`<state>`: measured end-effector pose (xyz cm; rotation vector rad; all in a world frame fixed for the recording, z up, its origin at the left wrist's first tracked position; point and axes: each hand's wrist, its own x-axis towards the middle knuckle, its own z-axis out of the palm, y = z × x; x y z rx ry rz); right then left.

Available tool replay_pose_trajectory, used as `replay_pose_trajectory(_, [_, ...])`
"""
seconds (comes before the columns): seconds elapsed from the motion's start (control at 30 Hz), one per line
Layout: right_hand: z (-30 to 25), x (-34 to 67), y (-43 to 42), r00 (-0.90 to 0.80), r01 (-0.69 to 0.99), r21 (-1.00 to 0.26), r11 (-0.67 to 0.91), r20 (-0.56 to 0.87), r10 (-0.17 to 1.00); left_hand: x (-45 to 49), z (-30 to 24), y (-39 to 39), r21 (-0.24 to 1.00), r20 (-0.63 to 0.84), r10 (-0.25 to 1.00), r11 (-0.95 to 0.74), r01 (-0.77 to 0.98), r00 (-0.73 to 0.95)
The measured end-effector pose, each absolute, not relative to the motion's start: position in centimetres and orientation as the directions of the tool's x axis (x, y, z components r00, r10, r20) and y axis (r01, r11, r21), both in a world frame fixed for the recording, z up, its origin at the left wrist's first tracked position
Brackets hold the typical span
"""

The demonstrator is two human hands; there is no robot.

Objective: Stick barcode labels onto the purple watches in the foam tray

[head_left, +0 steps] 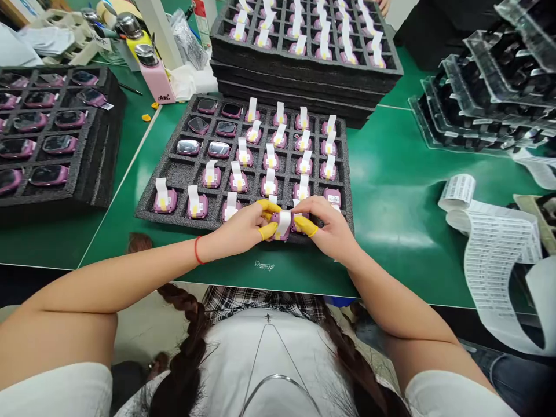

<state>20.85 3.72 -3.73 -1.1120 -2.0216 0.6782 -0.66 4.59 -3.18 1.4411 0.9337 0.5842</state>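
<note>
My left hand [245, 225], with yellow finger cots, holds a small purple watch body [276, 231] over the tray's front edge. Its back faces up, with a white paper strip [284, 221] across it. From the other side, my right hand [333, 229] closes thumb and forefinger at the watch's right edge; the exact contact is partly hidden. Beneath both hands lies a black foam tray [178, 172] of purple watch bodies. Most lie back up with white strips; several at the back left show dark or shiny screens. One watch [332, 197] at the right shows a printed label.
A stack of foam trays [299, 75] stands behind, and another [98, 156] at left. Clear plastic trays [469, 104] are piled at right, near a curling label roll [499, 243]. A pink bottle [156, 81] stands back left. Another person's hand [383, 6] shows at the top.
</note>
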Motion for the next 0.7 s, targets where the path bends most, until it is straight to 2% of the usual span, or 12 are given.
replay_pose_trajectory(0.13, [-4.0,20.7,3.7,-0.38,0.493,-0.702,0.514,0.357,0.853,0.3,-4.3,5.0,0.951,-0.101,0.846,-0.073,0.301,0.524])
replay_pose_trajectory(0.23, [-4.0,20.2,3.4,-0.35,0.458,-0.729,0.508,0.377,0.857,0.0,-4.3,5.1,0.881,0.025,0.852,-0.265,0.391,0.522])
replay_pose_trajectory(0.37, [-3.7,19.7,3.3,-0.342,0.363,-0.782,0.507,0.394,0.853,-0.4,-4.5,4.6,0.795,0.241,0.787,-0.495,0.349,0.568])
replay_pose_trajectory(0.43, [-3.8,19.7,3.3,-0.337,0.344,-0.779,0.525,0.42,0.843,-0.5,-4.6,4.4,0.79,0.295,0.76,-0.535,0.3,0.58])
replay_pose_trajectory(0.53, [-3.8,19.9,3.6,-0.375,0.331,-0.733,0.594,0.476,0.796,-0.5,-4.7,4.4,0.803,0.286,0.762,-0.521,0.289,0.58])
replay_pose_trajectory(0.63, [-3.6,20.3,3.8,-0.481,0.363,-0.611,0.703,0.523,0.703,-0.5,-4.7,4.6,0.805,0.273,0.79,-0.5,0.319,0.549])
replay_pose_trajectory(0.7, [-3.1,20.6,3.8,-0.571,0.391,-0.542,0.744,0.491,0.658,-0.5,-4.8,4.7,0.799,0.285,0.794,-0.507,0.325,0.537])
